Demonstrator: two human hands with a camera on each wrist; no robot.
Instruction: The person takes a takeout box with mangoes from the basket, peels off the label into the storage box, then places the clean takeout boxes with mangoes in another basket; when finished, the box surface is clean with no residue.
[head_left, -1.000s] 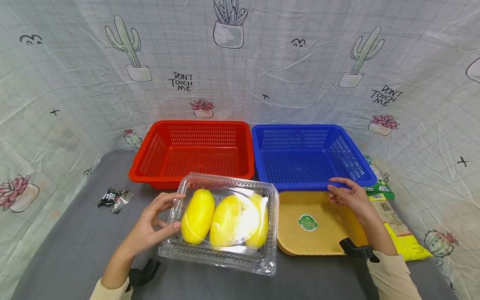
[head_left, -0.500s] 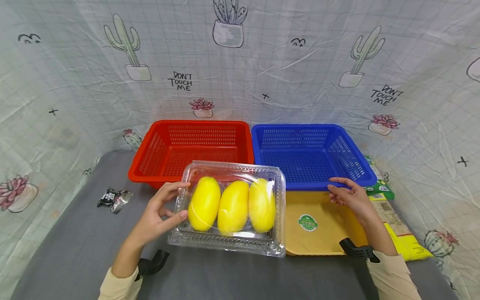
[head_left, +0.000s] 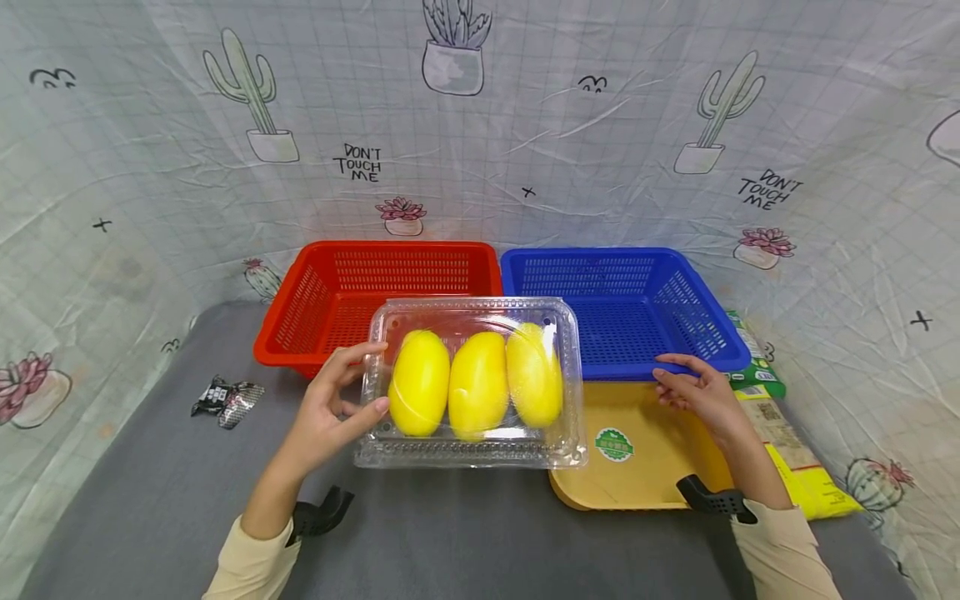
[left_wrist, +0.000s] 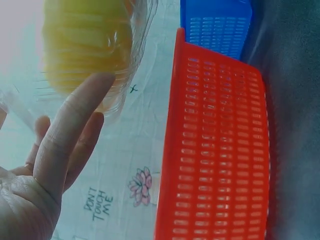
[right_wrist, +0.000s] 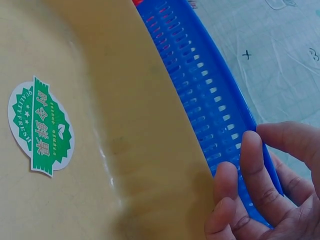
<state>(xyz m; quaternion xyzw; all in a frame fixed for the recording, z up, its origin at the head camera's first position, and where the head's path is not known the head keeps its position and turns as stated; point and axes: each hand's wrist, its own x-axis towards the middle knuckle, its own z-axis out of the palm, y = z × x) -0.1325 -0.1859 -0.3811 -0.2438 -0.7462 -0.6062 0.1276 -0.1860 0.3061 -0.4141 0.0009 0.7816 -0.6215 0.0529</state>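
Note:
My left hand (head_left: 330, 412) grips the left edge of a clear plastic clamshell box (head_left: 472, 455), thumb on the near face. Inside it lie three yellow oval fruits (head_left: 478, 383) that look like mangoes. The box is held up in the air, tilted toward the head camera, and hides parts of the red and blue baskets. In the left wrist view the box (left_wrist: 125, 95) is cut off by the frame. My right hand (head_left: 697, 396) pinches the front rim of the blue basket (head_left: 611, 321) between thumb and index finger; the right wrist view shows this rim (right_wrist: 252, 117) close up.
A red basket (head_left: 300, 308) stands left of the blue one. In front of the blue basket lies a yellow tray (head_left: 660, 467) with a green sticker. Yellow and green packages (head_left: 813, 492) lie at the right. A small black-and-silver wrapped item (head_left: 227, 402) rests at the left.
My left hand has raised the clear box and carried it slightly right and away from me, and its tilt has levelled. The right hand has stayed on the blue rim.

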